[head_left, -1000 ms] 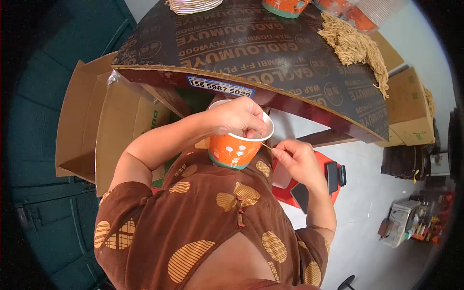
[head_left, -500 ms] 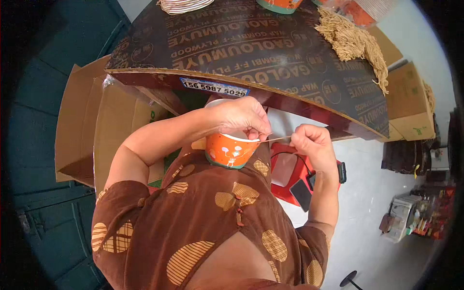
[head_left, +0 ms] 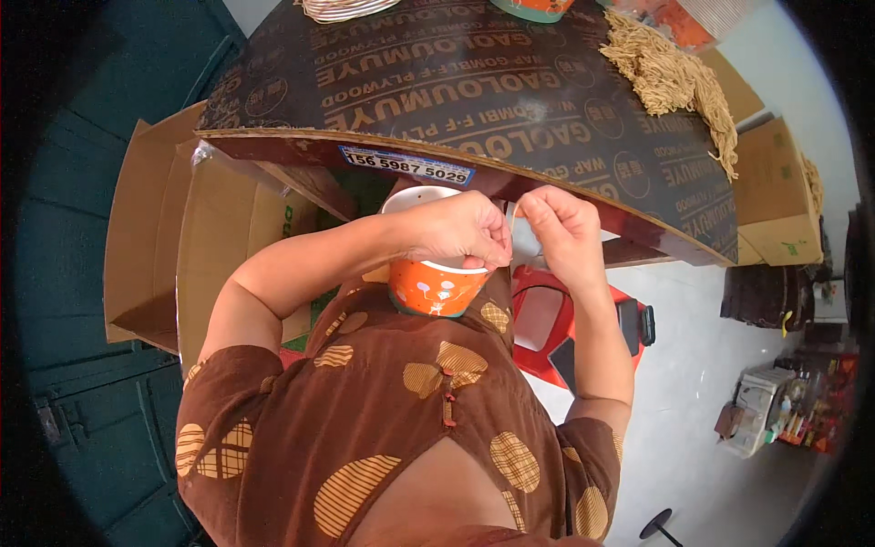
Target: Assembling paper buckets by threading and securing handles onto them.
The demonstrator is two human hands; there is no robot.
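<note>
An orange bucket (head_left: 437, 290) with a white inside, pale figures and a green base sits upright in my lap, against my brown patterned top. A small dark hole shows in its far wall. My left hand (head_left: 460, 230) reaches across the bucket's mouth, its fingertips pinched at the right side of the rim. A thin tan cord (head_left: 513, 223) rises from those fingertips to my right hand (head_left: 565, 232). My right hand, closed, pinches the cord just right of the bucket, close to the table edge. What lies inside the bucket under my left hand is hidden.
Ahead stands a dark printed plywood table (head_left: 456, 100) with a bundle of tan cords (head_left: 670, 73), another orange bucket (head_left: 533, 7) and a pale stack (head_left: 351, 7). Cardboard boxes stand left (head_left: 232, 242) and right (head_left: 775, 196). A red stool (head_left: 542, 319) carries a dark phone (head_left: 562, 360).
My right hand has moved up and left, nearer my left hand. The cord, stretched sideways before, now runs upward. My left hand stays at the rim, and the bucket has hardly moved.
</note>
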